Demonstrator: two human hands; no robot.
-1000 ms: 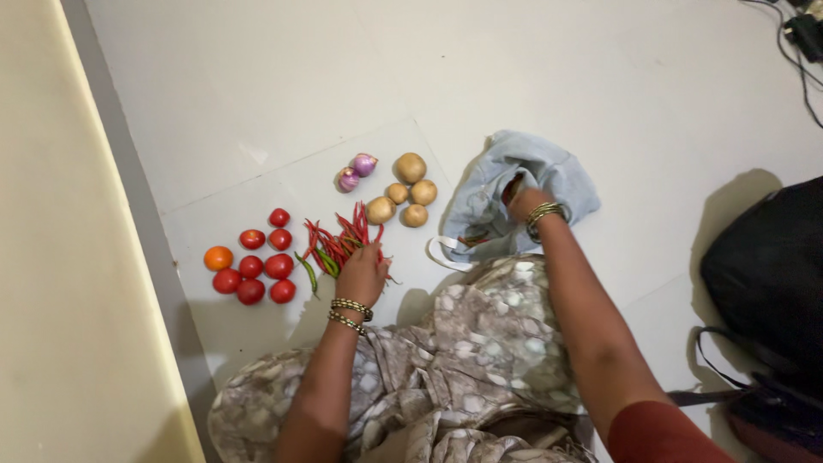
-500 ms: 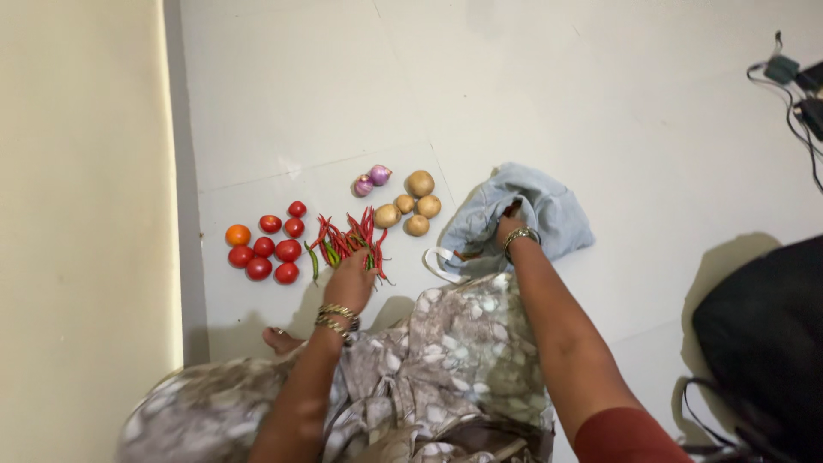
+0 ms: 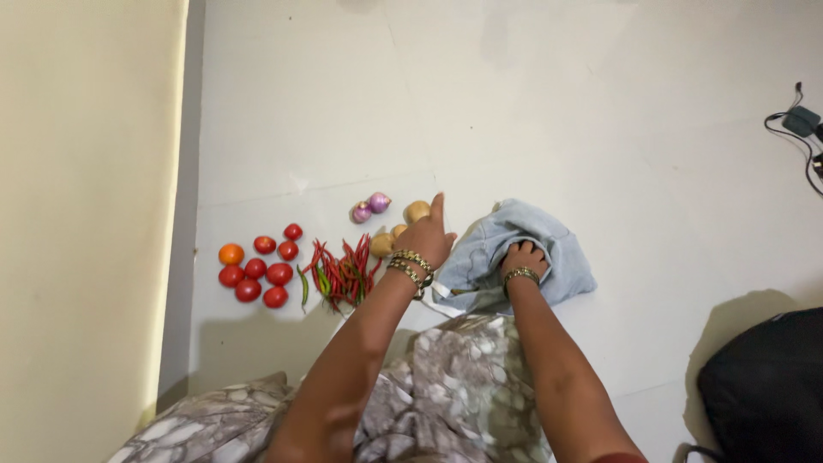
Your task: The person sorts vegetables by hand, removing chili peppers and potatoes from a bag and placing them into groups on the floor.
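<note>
Seven tomatoes (image 3: 261, 268) lay on the white floor (image 3: 600, 129) at middle left of the frame: six red and one orange, the orange one at the group's upper left. Just right of them sat a heap of red chillies (image 3: 345, 273), too tangled to count, with at least two green ones on its left side. Above the chillies were two purple onions (image 3: 370, 207), and beside those three potatoes (image 3: 403, 225) showed, partly covered by the left hand (image 3: 426, 240). That hand hovered over the potatoes with its fingers (image 3: 437, 208) loosely together and pointing up the frame, not pinching anything. One pale blue cloth bag (image 3: 538, 255) lay just right of centre. The right hand (image 3: 523, 257) was pressed on the bag, its fingers curled into the fabric and bunching it. Both wrists wore gold bangles. At right, one black bag (image 3: 767, 386) sat low and one cable (image 3: 804, 137) high.
</note>
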